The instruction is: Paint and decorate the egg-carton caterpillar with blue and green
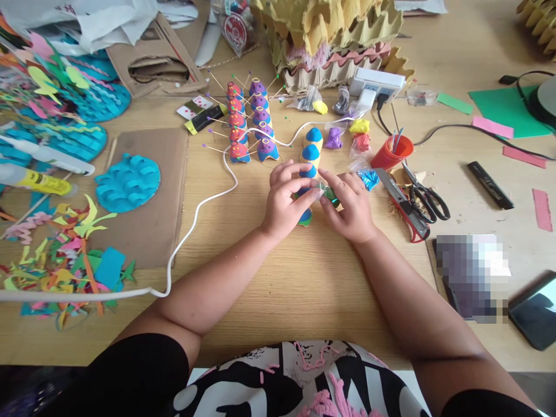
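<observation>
Green packet (330,197), partly clear, sits between the fingertips of both hands, its see-through end pinched by the left hand's (284,200) thumb and forefinger, its green part against the curled thumb and fingers of the right hand (350,202), the nearer one to that part. Beneath the fingers lies a strip (311,153) of blue-topped bumps, its long axis running from just this side of the fingertips to beyond them. Left fingers cross over it, right ones are just beside; whether any touch it, I cannot tell.
</observation>
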A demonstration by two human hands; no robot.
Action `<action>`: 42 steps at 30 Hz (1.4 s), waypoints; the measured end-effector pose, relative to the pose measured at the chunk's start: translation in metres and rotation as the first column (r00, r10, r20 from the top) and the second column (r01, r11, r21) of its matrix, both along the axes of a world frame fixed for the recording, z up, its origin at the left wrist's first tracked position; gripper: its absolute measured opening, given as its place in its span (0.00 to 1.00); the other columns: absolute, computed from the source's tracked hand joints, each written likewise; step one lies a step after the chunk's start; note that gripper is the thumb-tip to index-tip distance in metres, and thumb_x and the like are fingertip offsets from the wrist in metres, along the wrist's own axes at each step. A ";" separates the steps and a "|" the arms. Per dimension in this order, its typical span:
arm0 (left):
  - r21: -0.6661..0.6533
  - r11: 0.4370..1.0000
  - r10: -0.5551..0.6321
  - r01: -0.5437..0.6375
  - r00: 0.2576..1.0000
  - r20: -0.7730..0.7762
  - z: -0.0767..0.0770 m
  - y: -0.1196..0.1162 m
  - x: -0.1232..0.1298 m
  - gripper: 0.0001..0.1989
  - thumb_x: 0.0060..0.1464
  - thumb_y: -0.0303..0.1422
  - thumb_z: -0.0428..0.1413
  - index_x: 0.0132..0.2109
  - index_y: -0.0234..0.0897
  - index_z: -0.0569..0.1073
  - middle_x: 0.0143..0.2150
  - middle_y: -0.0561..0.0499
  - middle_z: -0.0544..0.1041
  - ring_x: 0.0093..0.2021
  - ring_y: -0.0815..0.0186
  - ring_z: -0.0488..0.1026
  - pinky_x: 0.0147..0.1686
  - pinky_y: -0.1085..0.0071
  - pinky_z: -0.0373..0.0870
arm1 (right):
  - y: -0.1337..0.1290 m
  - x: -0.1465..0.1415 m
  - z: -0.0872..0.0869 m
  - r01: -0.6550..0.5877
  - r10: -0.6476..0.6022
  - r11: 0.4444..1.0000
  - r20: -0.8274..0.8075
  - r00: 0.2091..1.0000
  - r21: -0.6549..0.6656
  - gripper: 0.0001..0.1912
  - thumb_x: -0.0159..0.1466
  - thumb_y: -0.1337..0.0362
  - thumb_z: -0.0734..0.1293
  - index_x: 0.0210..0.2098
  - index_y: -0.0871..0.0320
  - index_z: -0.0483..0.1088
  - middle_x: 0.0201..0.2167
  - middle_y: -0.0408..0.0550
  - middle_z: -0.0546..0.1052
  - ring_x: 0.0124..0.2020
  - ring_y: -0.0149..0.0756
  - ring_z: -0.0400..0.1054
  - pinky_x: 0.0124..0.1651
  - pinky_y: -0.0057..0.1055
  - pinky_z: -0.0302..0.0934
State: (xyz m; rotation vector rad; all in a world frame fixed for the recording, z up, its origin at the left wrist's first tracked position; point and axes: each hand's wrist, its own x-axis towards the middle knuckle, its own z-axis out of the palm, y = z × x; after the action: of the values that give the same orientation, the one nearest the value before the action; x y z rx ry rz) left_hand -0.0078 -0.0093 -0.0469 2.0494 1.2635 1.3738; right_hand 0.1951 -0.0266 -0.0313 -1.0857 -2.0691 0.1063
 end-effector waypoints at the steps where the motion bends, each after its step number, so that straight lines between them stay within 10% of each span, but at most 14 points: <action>1: 0.000 1.000 0.002 -0.002 1.000 -0.004 0.000 0.000 0.000 0.06 0.67 0.40 0.68 0.48 0.46 0.87 0.64 0.47 0.82 0.74 0.54 0.71 0.81 0.45 0.62 | 0.000 0.000 0.000 -0.010 0.010 1.000 -0.001 1.000 0.001 0.31 0.75 0.58 0.65 0.76 0.49 0.68 0.44 0.52 0.80 0.43 0.48 0.71 0.47 0.48 0.67; 17: -0.020 1.000 -0.011 0.016 0.977 0.214 -0.002 0.002 0.005 0.18 0.71 0.52 0.61 0.45 0.45 0.85 0.51 0.46 0.83 0.65 0.57 0.77 0.78 0.51 0.67 | -0.001 -0.009 -0.001 0.106 -0.105 0.994 -0.078 0.991 0.012 0.23 0.75 0.57 0.66 0.68 0.53 0.74 0.42 0.53 0.82 0.44 0.49 0.74 0.49 0.49 0.69; 24: -0.197 0.978 0.170 -0.071 0.820 0.547 -0.014 0.013 0.009 0.30 0.67 0.66 0.57 0.49 0.43 0.78 0.47 0.49 0.83 0.52 0.62 0.82 0.60 0.62 0.79 | 0.003 -0.002 -0.002 0.261 -0.254 0.965 -0.235 0.938 -0.001 0.12 0.76 0.56 0.67 0.53 0.53 0.78 0.37 0.50 0.80 0.41 0.46 0.74 0.45 0.46 0.71; 32: 0.206 0.972 -0.187 0.115 0.908 0.375 -0.013 0.003 0.011 0.25 0.71 0.47 0.64 0.68 0.50 0.68 0.59 0.48 0.78 0.58 0.63 0.83 0.67 0.61 0.76 | 0.000 -0.008 0.000 0.178 -0.178 0.984 -0.252 0.951 -0.021 0.10 0.74 0.58 0.70 0.53 0.51 0.78 0.39 0.49 0.81 0.41 0.45 0.76 0.47 0.47 0.72; 42: 0.222 0.960 -0.220 0.168 0.947 0.235 -0.014 0.003 0.010 0.22 0.74 0.42 0.61 0.69 0.45 0.70 0.65 0.43 0.76 0.62 0.58 0.83 0.67 0.59 0.80 | 0.003 -0.008 -0.006 0.063 -0.054 0.997 -0.214 0.975 0.036 0.16 0.74 0.58 0.70 0.59 0.50 0.76 0.44 0.52 0.84 0.44 0.47 0.78 0.48 0.48 0.73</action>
State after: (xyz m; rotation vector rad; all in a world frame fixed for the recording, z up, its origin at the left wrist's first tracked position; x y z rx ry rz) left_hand 0.0023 -0.0060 -0.0613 1.9774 0.8196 1.6624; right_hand 0.1875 -0.0238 -0.0370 -1.0600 -1.8394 0.1420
